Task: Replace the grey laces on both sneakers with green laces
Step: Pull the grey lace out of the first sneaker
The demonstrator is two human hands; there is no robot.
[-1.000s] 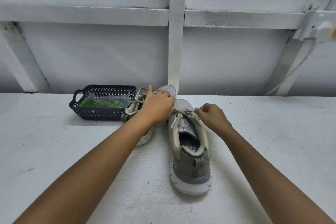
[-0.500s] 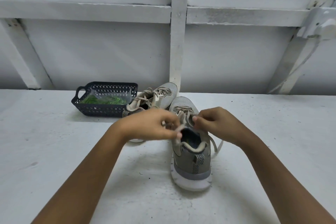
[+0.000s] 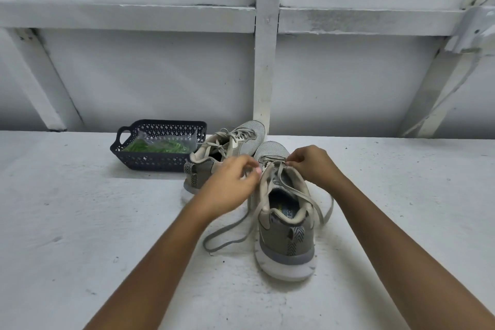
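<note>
The sneaker [image 3: 284,225] below my right hand [image 3: 313,166] is grey, white-soled, with a chevron-patterned heel tab and grey laces [image 3: 317,211]. Left of my left hand [image 3: 230,182]: dark blue lattice basket [image 3: 150,162], green laces [image 3: 158,146].

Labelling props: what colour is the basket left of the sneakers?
The basket is dark navy-black with diamond cut-outs; head view shows it best.

My left hand [image 3: 233,182] is smeared by motion, so I cannot tell whether its grip has the lace [image 3: 227,228]. It also covers the far sneaker's [image 3: 241,139] near side. My right hand [image 3: 313,166] pinches the lace, fingers hiding the eyelets there. Both forearms run off the bottom edge. The green laces [image 3: 155,146] in the basket [image 3: 160,163] are too small to count.
</note>
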